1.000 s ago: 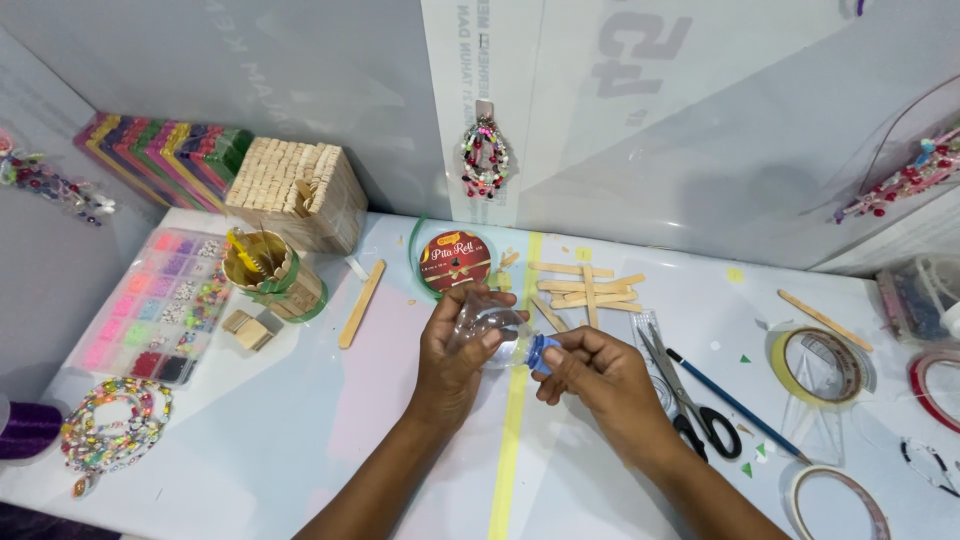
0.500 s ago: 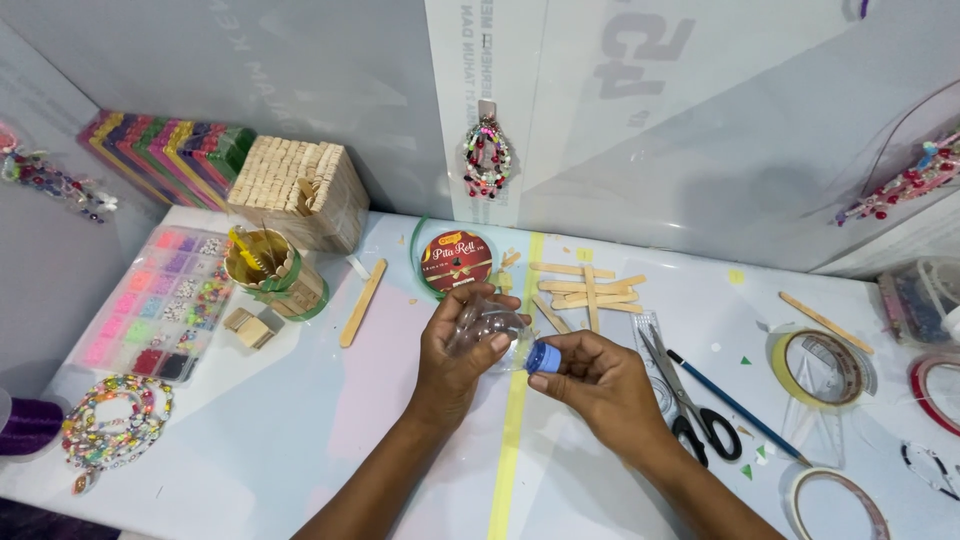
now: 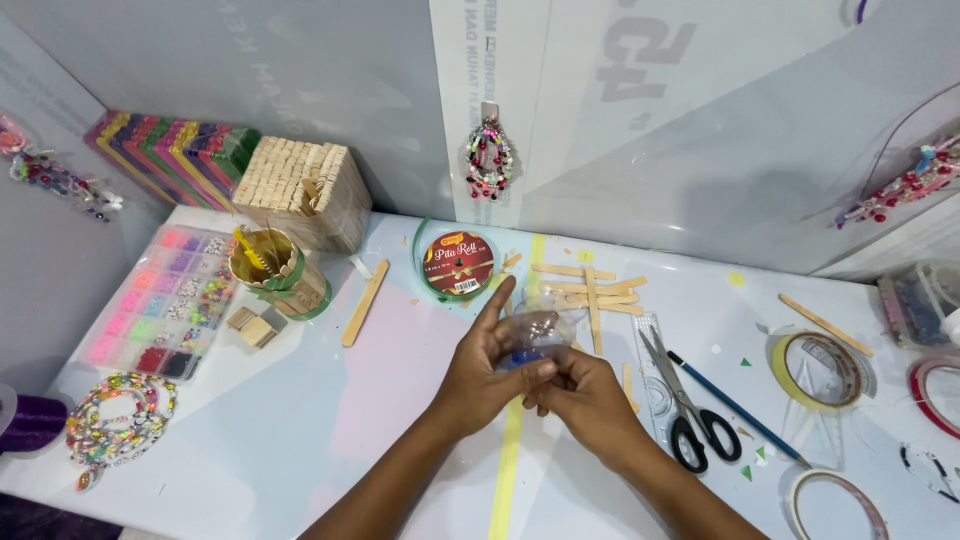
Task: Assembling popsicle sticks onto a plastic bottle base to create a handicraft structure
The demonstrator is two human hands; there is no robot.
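the white counter lies open at lower left of the frame. my left hand and right hand are closed together on a small clear bottle at centre frame, a round red-labelled spool just above and black scissors to the right.

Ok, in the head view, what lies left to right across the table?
Bead organiser box → stick-built cup → loose wooden stick → left hand → right hand → scissors → yellow tape roll.
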